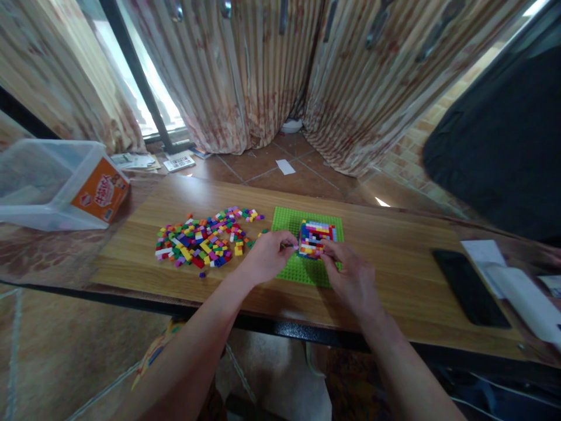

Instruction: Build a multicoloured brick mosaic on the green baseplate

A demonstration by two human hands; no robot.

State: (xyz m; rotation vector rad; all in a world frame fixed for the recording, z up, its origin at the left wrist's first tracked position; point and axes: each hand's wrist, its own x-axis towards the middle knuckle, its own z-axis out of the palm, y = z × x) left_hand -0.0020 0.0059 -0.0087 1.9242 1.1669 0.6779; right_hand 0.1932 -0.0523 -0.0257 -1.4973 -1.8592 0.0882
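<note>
A small block structure of many-coloured toy bricks (312, 227) stands on the green baseplate (286, 217), with dark gaps in its top. At its left side is my left hand (272, 252), thumb and index finger pinched together. Whatever lies between those fingertips is too small to make out. My right hand (350, 273) is at the structure's right front corner, its fingers closed against the bricks. Left of the baseplate spreads a pile of loose toy bricks (205, 237) in mixed colours and sizes.
The wooden table (394, 251) carries a black phone-like slab (471, 286) on the right, beside white papers (484, 260) and a white object (526, 301). A clear plastic bin (48, 175) with an orange label stands left. Curtains (263, 76) hang behind.
</note>
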